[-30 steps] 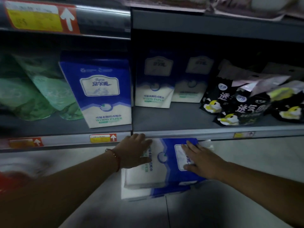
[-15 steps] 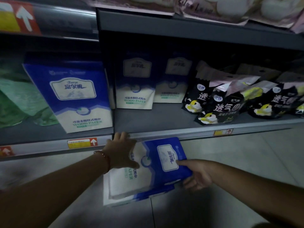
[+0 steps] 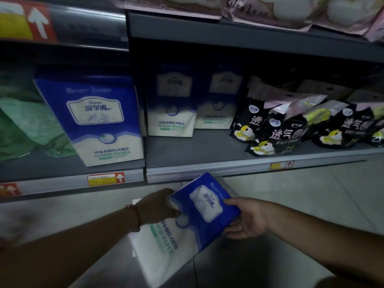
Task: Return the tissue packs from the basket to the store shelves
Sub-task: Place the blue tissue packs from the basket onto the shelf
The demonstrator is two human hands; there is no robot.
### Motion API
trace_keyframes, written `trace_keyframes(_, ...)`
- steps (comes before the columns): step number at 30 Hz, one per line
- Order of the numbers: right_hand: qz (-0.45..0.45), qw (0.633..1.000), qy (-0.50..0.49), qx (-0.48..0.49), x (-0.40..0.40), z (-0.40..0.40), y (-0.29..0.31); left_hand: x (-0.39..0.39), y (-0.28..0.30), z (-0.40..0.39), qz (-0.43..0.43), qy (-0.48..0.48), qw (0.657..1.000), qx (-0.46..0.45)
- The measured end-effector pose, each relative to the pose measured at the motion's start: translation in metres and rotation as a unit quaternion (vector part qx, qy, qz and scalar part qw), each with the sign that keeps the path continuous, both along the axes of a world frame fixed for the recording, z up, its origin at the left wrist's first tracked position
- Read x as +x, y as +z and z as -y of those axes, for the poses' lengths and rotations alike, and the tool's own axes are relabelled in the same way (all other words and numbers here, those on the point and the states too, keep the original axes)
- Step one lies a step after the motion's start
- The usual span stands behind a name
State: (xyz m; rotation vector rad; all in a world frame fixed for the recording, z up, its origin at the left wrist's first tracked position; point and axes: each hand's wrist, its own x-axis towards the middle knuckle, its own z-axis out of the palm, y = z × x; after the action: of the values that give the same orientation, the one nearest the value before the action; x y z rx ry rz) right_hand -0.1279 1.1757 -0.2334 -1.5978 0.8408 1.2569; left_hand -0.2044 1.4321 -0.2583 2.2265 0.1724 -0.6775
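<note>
A blue and white tissue pack is held tilted in front of the grey shelf, just below its front edge. My left hand grips the pack's left side. Its blue top end rests in my right hand, thumb on the face and fingers underneath. Three matching tissue packs stand upright on the shelf: one at the left, two further back. No basket is in view.
Green packs lie at the shelf's far left. Black packs with yellow moons are piled on the right. Pink packs sit on the shelf above. The bare shelf floor in front of the two rear tissue packs is open. Pale floor tiles lie below.
The pack has swung from lying flat to tilted, blue end up toward the shelf edge. My right hand went from pressing on its face to gripping its top end from below.
</note>
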Motion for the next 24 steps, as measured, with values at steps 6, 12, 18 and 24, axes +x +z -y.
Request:
trace_keyframes(6,0.009,1.000,0.024,0.004,0.005,-0.001,0.017,-0.023,0.005,0.019,0.005,0.150,0.981,-0.124)
trace_keyframes(12,0.074,0.997,-0.025,-0.022,-0.005,-0.010,0.025,-0.025,0.016,0.046,0.008,0.207,0.965,-0.162)
trace_keyframes(18,0.096,0.994,-0.016,-0.041,-0.001,-0.003,0.046,-0.003,0.042,0.038,-0.040,0.204,0.954,-0.215)
trace_keyframes(24,0.219,0.970,0.099,-0.021,0.016,-0.005,0.079,0.004,0.081,0.028,-0.182,0.206,0.866,-0.418)
